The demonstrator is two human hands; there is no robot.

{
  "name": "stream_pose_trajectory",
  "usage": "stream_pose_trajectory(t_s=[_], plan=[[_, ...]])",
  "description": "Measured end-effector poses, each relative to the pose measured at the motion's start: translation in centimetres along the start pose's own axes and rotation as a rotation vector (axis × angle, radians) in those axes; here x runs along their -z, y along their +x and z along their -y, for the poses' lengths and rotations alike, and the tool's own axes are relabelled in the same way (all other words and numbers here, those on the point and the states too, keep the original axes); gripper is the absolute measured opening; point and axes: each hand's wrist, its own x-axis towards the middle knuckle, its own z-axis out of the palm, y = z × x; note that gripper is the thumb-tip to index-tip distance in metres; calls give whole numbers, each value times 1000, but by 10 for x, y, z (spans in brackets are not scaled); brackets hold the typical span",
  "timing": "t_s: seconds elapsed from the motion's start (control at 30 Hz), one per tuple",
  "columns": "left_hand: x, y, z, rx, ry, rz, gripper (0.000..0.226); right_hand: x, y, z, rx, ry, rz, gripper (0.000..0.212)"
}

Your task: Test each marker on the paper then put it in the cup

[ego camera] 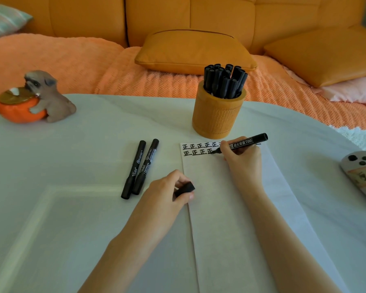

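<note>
My right hand (pixel 242 157) grips an uncapped black marker (pixel 244 142), its tip touching the white paper (pixel 230 208) at the end of the second row of black characters (pixel 199 149). My left hand (pixel 167 193) rests on the paper's left edge and pinches the marker's black cap (pixel 185 188). Two capped black markers (pixel 140 168) lie side by side on the table, left of the paper. An orange cup (pixel 218 115) stands just beyond the paper's top edge, holding several black markers (pixel 225 81).
A white oval table (pixel 82 144) carries everything. A dog figurine hugging an orange bowl (pixel 35 100) sits at the far left. A grey patterned object (pixel 361 174) lies at the right edge. Behind the table is an orange sofa with cushions (pixel 194 49).
</note>
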Motion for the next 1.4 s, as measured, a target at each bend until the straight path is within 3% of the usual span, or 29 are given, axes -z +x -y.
stream_pose_trajectory(t_s=[0.57, 0.8, 0.9, 1.03, 1.17, 1.4], plan=[[1, 0, -2, 5, 6, 0, 11, 6, 0, 5, -51, 111, -45, 19], [6, -3, -9, -87, -17, -88, 12, 17, -15, 35, -83, 373, 53, 32], [9, -3, -14, -101, -84, -111, 13, 21, -25, 40, -99, 429, 101, 26], [10, -5, -17, -110, -123, -116, 14, 20, -39, 42, -101, 432, 133, 32], [10, -5, -18, -108, -124, -123, 16, 15, -43, 40, -100, 488, 141, 20], [9, -5, -22, -104, -125, -140, 20, 2, -52, 38, -51, 379, 215, 31]])
